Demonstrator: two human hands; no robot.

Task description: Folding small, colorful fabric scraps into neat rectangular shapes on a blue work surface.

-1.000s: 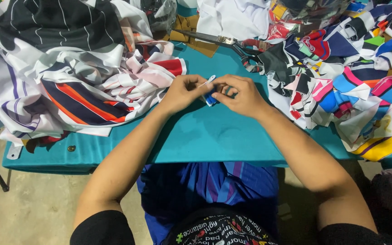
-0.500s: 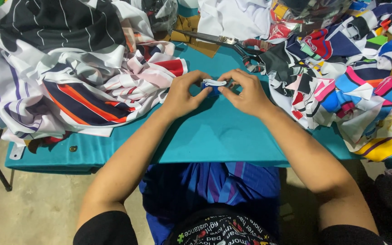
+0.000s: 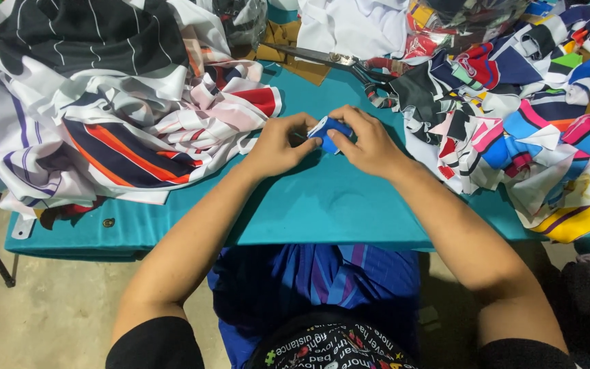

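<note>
Your left hand (image 3: pixel 283 145) and right hand (image 3: pixel 370 142) pinch a small blue fabric piece (image 3: pixel 327 132) together above the teal table (image 3: pixel 322 205).

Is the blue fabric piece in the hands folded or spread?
Folded: the blue fabric piece sits bunched small between left hand and right hand.
</note>
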